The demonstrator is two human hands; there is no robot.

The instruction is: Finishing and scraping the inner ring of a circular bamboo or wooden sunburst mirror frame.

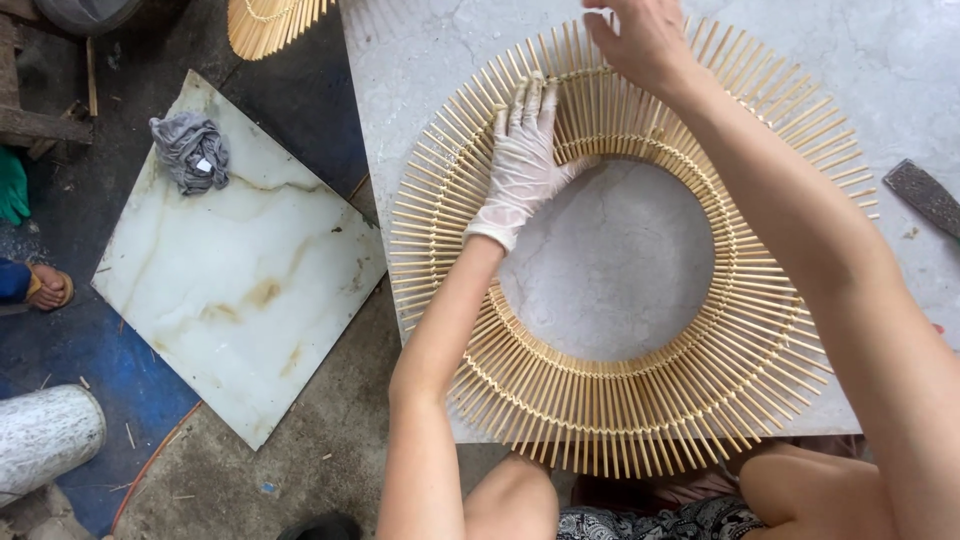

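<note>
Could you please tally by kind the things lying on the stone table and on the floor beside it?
Ring of bamboo sticks: 1
Second stick piece, partly in view: 1
Stone slab: 1
Grey rag: 1
Dark flat tool: 1
White cylinder: 1
Total: 6

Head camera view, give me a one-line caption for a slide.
Gloved left hand presses flat on a ring of radiating bamboo sticks while the bare right hand touches its far edge.

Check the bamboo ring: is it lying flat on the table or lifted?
Flat. The bamboo ring rests on the stone table, with the gloved left hand pressed on its sticks and the bare right hand at its far edge.
</note>
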